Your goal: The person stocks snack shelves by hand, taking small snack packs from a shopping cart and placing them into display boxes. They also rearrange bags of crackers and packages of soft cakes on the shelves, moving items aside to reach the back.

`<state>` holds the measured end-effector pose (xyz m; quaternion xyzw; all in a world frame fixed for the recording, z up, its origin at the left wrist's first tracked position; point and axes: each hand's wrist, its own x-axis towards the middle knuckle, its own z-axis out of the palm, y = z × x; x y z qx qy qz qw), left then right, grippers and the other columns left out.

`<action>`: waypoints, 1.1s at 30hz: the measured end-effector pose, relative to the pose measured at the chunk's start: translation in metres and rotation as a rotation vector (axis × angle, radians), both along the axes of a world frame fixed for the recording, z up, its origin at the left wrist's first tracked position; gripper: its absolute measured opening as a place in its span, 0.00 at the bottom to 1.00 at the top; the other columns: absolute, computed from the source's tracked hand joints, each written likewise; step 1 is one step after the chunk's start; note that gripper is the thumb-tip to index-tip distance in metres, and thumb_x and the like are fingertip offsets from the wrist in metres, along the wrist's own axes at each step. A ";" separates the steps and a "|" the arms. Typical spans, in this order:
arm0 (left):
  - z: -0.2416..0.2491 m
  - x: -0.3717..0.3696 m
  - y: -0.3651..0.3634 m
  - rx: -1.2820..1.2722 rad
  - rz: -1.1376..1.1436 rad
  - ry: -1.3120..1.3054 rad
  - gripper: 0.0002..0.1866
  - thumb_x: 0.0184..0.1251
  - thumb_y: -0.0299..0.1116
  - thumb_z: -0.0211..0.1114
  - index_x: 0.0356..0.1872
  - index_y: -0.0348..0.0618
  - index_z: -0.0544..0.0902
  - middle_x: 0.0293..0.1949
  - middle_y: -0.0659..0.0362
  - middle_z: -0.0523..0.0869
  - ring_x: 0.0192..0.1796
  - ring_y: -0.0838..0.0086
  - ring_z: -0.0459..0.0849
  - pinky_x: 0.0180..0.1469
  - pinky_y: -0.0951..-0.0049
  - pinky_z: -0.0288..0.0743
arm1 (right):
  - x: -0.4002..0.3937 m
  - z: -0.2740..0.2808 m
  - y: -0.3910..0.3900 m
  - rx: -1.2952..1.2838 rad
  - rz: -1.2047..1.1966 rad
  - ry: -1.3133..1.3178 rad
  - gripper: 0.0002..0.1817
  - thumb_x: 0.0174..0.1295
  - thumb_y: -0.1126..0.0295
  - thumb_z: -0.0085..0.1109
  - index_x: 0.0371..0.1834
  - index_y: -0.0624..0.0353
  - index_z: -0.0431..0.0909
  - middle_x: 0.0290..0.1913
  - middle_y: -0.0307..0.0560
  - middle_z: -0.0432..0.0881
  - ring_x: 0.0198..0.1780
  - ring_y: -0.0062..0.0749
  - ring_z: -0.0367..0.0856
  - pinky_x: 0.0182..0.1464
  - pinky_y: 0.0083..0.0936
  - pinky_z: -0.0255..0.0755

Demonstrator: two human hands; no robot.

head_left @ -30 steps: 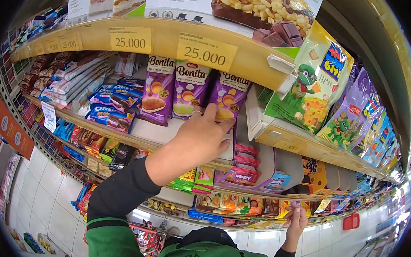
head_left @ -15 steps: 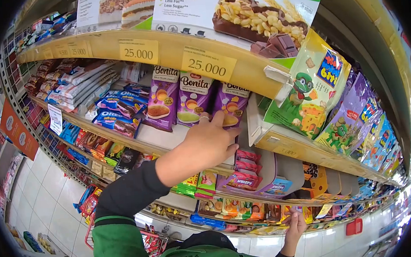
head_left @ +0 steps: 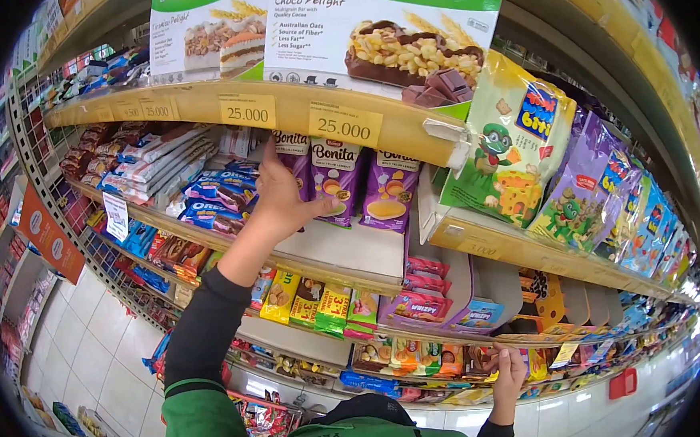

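Fingers (head_left: 270, 163) curled on Bonita pack (head_left: 291, 154)

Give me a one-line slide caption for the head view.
Left hand grips the leftmost purple Bonita pack on the shelf; right hand touches snacks lower down.

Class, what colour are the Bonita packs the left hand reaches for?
Purple Bonita packs, by the left hand; head view.

so the left hand (head_left: 278, 192) is up on the leftmost Bonita pack (head_left: 291, 154), two more Bonita packs (head_left: 364, 184) standing to its right. Oreo packs (head_left: 216, 196) lie just left of the hand, price tags (head_left: 345, 126) hang on the shelf edge above. The right hand (head_left: 508, 371) sits way lower, on a bottom shelf edge (head_left: 425, 390).
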<state>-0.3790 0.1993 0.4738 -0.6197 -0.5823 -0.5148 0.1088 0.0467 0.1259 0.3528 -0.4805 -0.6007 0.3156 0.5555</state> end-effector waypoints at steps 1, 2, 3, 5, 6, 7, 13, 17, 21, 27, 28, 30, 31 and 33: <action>-0.002 -0.001 0.005 0.010 0.018 -0.012 0.62 0.32 0.47 0.74 0.58 0.23 0.38 0.55 0.35 0.55 0.59 0.48 0.55 0.60 0.61 0.49 | 0.000 0.001 0.000 0.004 0.009 0.012 0.15 0.62 0.63 0.45 0.38 0.66 0.74 0.29 0.45 0.78 0.22 0.17 0.71 0.25 0.11 0.62; -0.003 -0.002 0.009 0.021 0.035 -0.024 0.62 0.32 0.47 0.74 0.58 0.23 0.38 0.55 0.34 0.55 0.59 0.48 0.55 0.60 0.60 0.49 | 0.000 0.001 0.000 0.009 0.017 0.022 0.15 0.62 0.64 0.45 0.38 0.66 0.74 0.29 0.45 0.78 0.22 0.17 0.71 0.25 0.11 0.63; -0.005 0.000 0.012 0.027 0.052 -0.041 0.61 0.33 0.47 0.74 0.58 0.23 0.38 0.55 0.34 0.54 0.59 0.48 0.55 0.61 0.60 0.48 | 0.003 0.001 -0.003 0.009 0.006 0.012 0.15 0.62 0.64 0.45 0.38 0.66 0.74 0.29 0.45 0.78 0.22 0.17 0.71 0.26 0.12 0.63; -0.005 0.002 0.013 -0.019 0.109 -0.037 0.61 0.34 0.47 0.73 0.58 0.22 0.38 0.55 0.34 0.54 0.59 0.48 0.55 0.61 0.60 0.48 | 0.010 0.000 -0.004 0.012 -0.014 0.000 0.14 0.62 0.65 0.45 0.38 0.66 0.74 0.29 0.46 0.78 0.22 0.18 0.71 0.27 0.13 0.65; -0.003 0.002 0.014 -0.040 0.137 -0.027 0.60 0.34 0.47 0.73 0.58 0.22 0.38 0.55 0.33 0.54 0.59 0.48 0.55 0.61 0.60 0.48 | 0.012 -0.002 -0.004 0.007 -0.010 0.026 0.14 0.62 0.65 0.45 0.38 0.66 0.73 0.29 0.46 0.78 0.22 0.18 0.71 0.27 0.13 0.65; -0.004 0.002 0.015 -0.030 0.143 -0.019 0.60 0.34 0.47 0.73 0.58 0.22 0.38 0.55 0.33 0.54 0.58 0.48 0.55 0.61 0.60 0.48 | 0.015 -0.006 -0.006 0.001 -0.008 0.056 0.14 0.62 0.65 0.45 0.38 0.66 0.73 0.29 0.46 0.78 0.23 0.18 0.71 0.27 0.13 0.65; -0.011 -0.006 0.025 0.093 0.042 -0.032 0.59 0.32 0.47 0.74 0.58 0.22 0.44 0.58 0.37 0.53 0.62 0.54 0.52 0.63 0.62 0.44 | 0.021 -0.011 -0.015 0.016 -0.008 0.150 0.12 0.61 0.69 0.45 0.38 0.67 0.74 0.30 0.46 0.78 0.24 0.18 0.73 0.29 0.15 0.68; -0.004 0.001 0.016 0.108 -0.436 -0.265 0.51 0.41 0.37 0.71 0.60 0.31 0.43 0.58 0.45 0.53 0.61 0.59 0.52 0.64 0.67 0.43 | 0.038 -0.010 -0.025 0.027 -0.066 0.167 0.12 0.60 0.70 0.45 0.38 0.68 0.74 0.32 0.48 0.79 0.24 0.18 0.73 0.29 0.15 0.68; -0.002 -0.025 -0.025 0.164 0.004 -0.038 0.42 0.49 0.24 0.61 0.61 0.35 0.42 0.61 0.45 0.52 0.64 0.63 0.51 0.61 0.66 0.52 | 0.059 -0.016 -0.036 0.012 -0.145 0.233 0.12 0.61 0.70 0.46 0.38 0.68 0.74 0.32 0.47 0.79 0.25 0.17 0.72 0.29 0.13 0.67; -0.018 0.000 -0.161 0.491 0.391 -0.340 0.30 0.57 0.25 0.51 0.60 0.32 0.50 0.58 0.43 0.59 0.60 0.59 0.60 0.60 0.61 0.56 | 0.084 -0.029 -0.045 -0.054 -0.126 0.300 0.13 0.61 0.70 0.45 0.42 0.68 0.72 0.33 0.46 0.78 0.27 0.18 0.72 0.30 0.13 0.67; -0.044 -0.006 -0.175 0.578 0.468 -0.473 0.29 0.57 0.25 0.51 0.59 0.30 0.52 0.56 0.44 0.62 0.57 0.60 0.64 0.58 0.62 0.59 | 0.082 -0.025 -0.044 -0.047 -0.096 0.277 0.13 0.61 0.70 0.45 0.42 0.68 0.72 0.34 0.46 0.78 0.27 0.18 0.72 0.30 0.14 0.67; -0.110 -0.030 -0.210 0.569 0.612 -0.727 0.27 0.56 0.25 0.51 0.57 0.29 0.55 0.52 0.46 0.68 0.51 0.62 0.70 0.54 0.66 0.65 | 0.080 -0.022 -0.042 -0.095 0.056 0.222 0.12 0.59 0.71 0.47 0.43 0.67 0.73 0.36 0.46 0.77 0.30 0.19 0.73 0.32 0.14 0.68; -0.145 -0.051 -0.234 0.481 0.681 -0.856 0.27 0.55 0.25 0.51 0.57 0.30 0.56 0.49 0.47 0.71 0.48 0.63 0.73 0.51 0.68 0.68 | 0.077 -0.021 -0.038 -0.092 0.120 0.178 0.12 0.59 0.71 0.47 0.43 0.66 0.73 0.36 0.46 0.77 0.31 0.20 0.74 0.33 0.14 0.68; -0.216 -0.083 -0.282 0.532 0.862 -0.855 0.26 0.52 0.25 0.53 0.55 0.36 0.61 0.47 0.47 0.73 0.45 0.64 0.74 0.45 0.71 0.71 | 0.064 -0.023 -0.030 -0.100 0.298 0.086 0.12 0.58 0.71 0.49 0.43 0.66 0.73 0.35 0.46 0.77 0.31 0.20 0.74 0.33 0.13 0.68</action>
